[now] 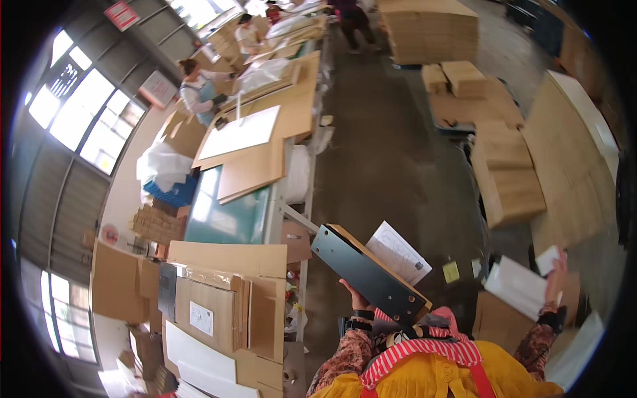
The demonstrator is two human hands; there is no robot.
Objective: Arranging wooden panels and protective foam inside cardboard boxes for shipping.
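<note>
My left hand grips a long dark panel from its left side, near the lower end. The panel is tilted in front of my body, with round holes at its ends and a wood-coloured edge. Beyond that edge a printed white sheet sticks out; whether it is held with the panel I cannot tell. On the far right my right hand is closed at the edge of a small white sheet, its fingers partly hidden. Beside it, a stack of white sheets lies on brown cardboard.
To my left, an open carton holding panels stands at a green conveyor. Boards lie farther along it, where a person works. Cardboard stacks line the right side. A yellow paper is on the floor.
</note>
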